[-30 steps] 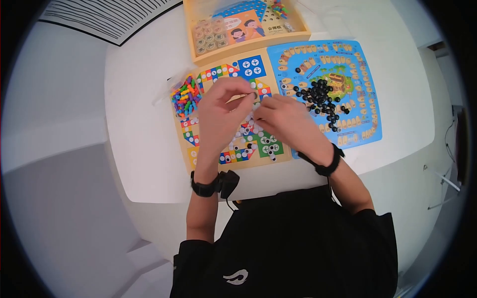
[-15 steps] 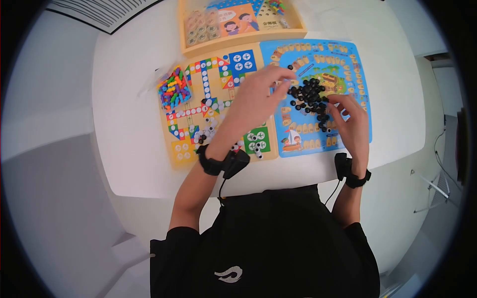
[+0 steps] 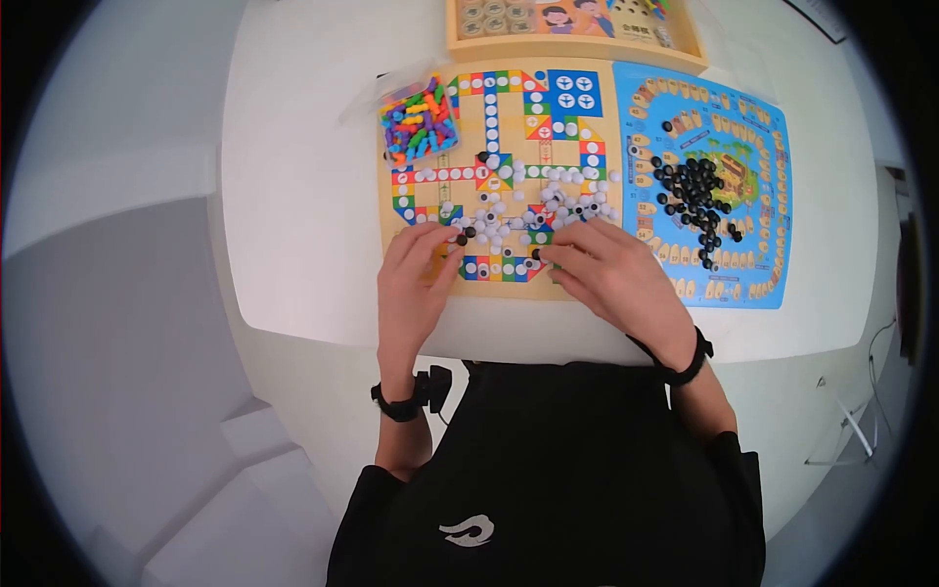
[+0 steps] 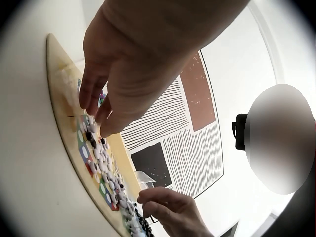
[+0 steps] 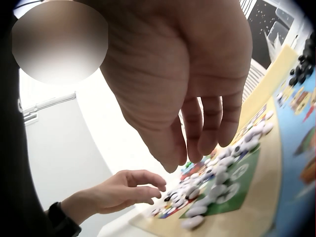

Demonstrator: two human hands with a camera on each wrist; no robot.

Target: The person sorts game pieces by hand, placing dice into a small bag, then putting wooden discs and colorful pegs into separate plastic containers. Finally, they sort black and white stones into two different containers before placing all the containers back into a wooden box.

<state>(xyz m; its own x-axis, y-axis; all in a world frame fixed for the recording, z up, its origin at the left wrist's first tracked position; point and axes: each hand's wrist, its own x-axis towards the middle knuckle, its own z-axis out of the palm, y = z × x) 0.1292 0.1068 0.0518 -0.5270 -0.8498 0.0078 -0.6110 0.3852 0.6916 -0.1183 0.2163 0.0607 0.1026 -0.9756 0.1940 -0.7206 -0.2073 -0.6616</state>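
In the head view my left hand (image 3: 416,289) reaches over the lower left of a board printed with a colourful track (image 3: 577,284). Its thumb and forefinger are parted, with the fingertips right by a few black pieces (image 3: 465,236). My right hand (image 3: 626,279) hovers at the board's lower middle, fingertips beside a single black piece (image 3: 536,254). Round white pieces (image 3: 562,196), some showing dark spots, lie scattered between and beyond both hands. From the right wrist view, the right hand (image 5: 197,89) points its fingers downward over the white pieces (image 5: 217,190).
A blue game board (image 3: 763,284) on the right bears a heap of black pieces (image 3: 699,191). A clear box of colourful pegs (image 3: 421,122) stands at the left of the track board. Behind the boards is a wooden box (image 3: 577,49) with wooden discs (image 3: 489,18) and a booklet.
My right hand went to the black heap and came back over the track board. The left hand swung right, then returned to the board's lower left. The head view shifted.
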